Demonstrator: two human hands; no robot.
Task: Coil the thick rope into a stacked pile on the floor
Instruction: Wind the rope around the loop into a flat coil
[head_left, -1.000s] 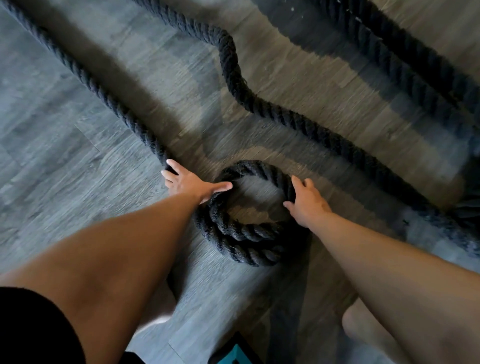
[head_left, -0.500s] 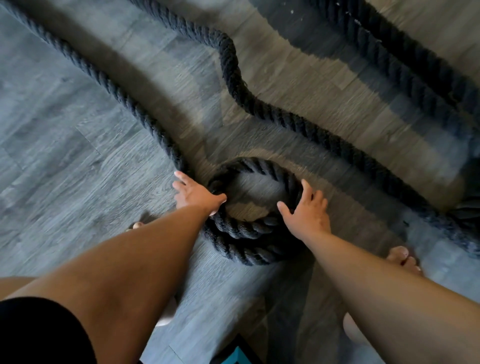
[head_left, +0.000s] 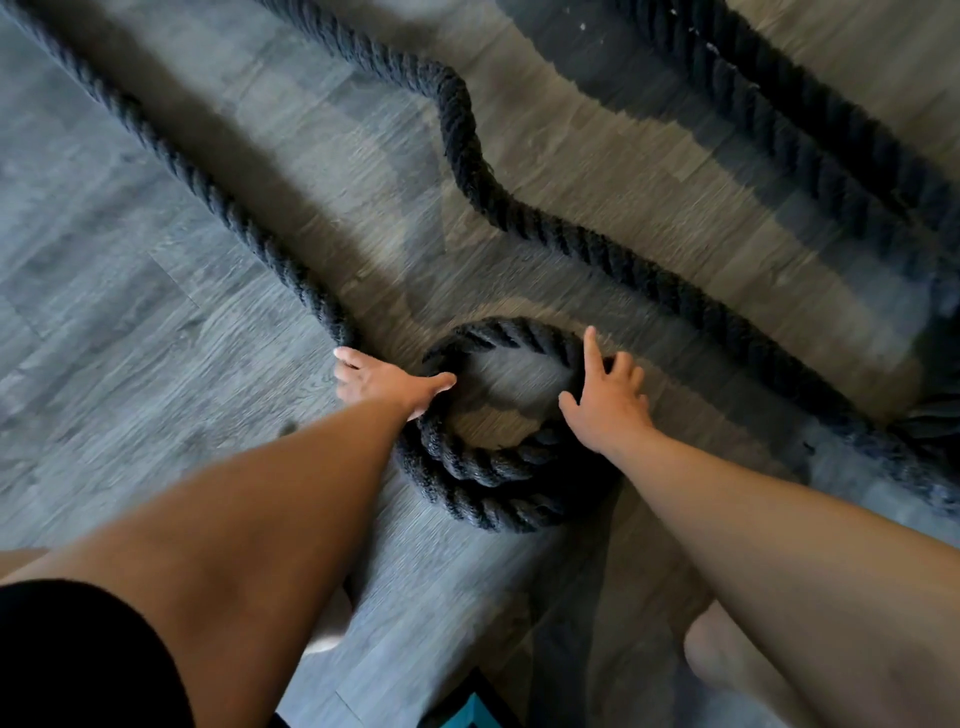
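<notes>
My arms are bare from the wrists up, no watch or rings showing. A black sleeve covers my left upper arm (its hem curves across).

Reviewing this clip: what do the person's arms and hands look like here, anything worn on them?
Both forearms are bare, with no sleeves reaching them. The left hand and the right hand have no gloves, and no rings, watch or bands are visible on the hands or wrists. The only clothing in view is a black garment at the lower left edge, by the left upper arm.
</notes>
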